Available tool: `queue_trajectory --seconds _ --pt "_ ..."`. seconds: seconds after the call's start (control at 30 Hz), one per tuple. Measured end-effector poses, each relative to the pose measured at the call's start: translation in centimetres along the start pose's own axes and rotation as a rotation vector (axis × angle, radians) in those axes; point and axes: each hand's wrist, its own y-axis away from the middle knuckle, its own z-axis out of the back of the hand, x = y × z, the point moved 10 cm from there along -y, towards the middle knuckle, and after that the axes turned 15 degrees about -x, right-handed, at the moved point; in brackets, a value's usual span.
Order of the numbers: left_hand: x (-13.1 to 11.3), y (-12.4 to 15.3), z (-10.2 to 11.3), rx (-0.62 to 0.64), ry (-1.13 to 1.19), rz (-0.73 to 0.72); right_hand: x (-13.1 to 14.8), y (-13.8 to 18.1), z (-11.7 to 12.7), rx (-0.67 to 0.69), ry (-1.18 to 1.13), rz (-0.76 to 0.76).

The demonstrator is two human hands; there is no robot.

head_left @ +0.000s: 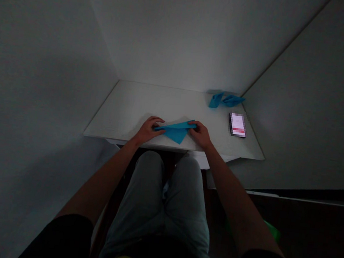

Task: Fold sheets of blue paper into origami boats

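A partly folded sheet of blue paper [176, 133] lies near the front edge of the white table, with one corner pointing toward me. At its left end my left hand [149, 129] grips the paper between thumb and fingers. My right hand [200, 134] is closed on the other end, its fingertips at the upper right corner. A long folded band runs across the sheet between both hands.
Two folded blue paper pieces [215, 100] [232, 101] stand at the table's back right. A phone with a lit, blurred screen [238, 125] lies at the right. Walls enclose the white table [124, 107] behind and at both sides.
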Motion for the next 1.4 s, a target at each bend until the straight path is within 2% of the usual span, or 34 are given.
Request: queue_trajectory --seconds 0.2,0.37,0.53,0.8,0.93,1.0,1.2,1.4 --pt "-0.1 -0.2 -0.2 -0.028 -0.152 -0.05 0.5 0.0 0.2 -0.031 -0.028 0.04" --pt "0.9 -0.5 0.1 -0.047 -0.282 0.005 0.1 0.0 0.2 -0.009 -0.053 -0.003" --pt "1.0 -0.6 -0.1 -0.039 -0.305 -0.008 0.0 0.0 -0.3 0.043 -0.102 -0.038" --pt "1.3 -0.9 1.9 -0.209 -0.209 0.062 1.0 0.5 -0.8 0.108 -0.192 -0.074" --pt "1.3 -1.0 1.9 -0.2 -0.174 0.069 1.2 0.7 -1.0 0.136 -0.188 -0.07" --pt "1.3 -1.1 2.0 -0.198 -0.156 0.073 0.9 0.4 -0.6 0.092 -0.158 -0.051" --pt "2.4 -1.1 2.4 -0.21 -0.046 0.165 0.0 -0.7 1.6 -0.166 -0.002 0.047" --pt "3.0 -1.0 2.0 -0.184 0.138 0.207 0.0 -0.4 0.3 -0.092 0.058 0.041"
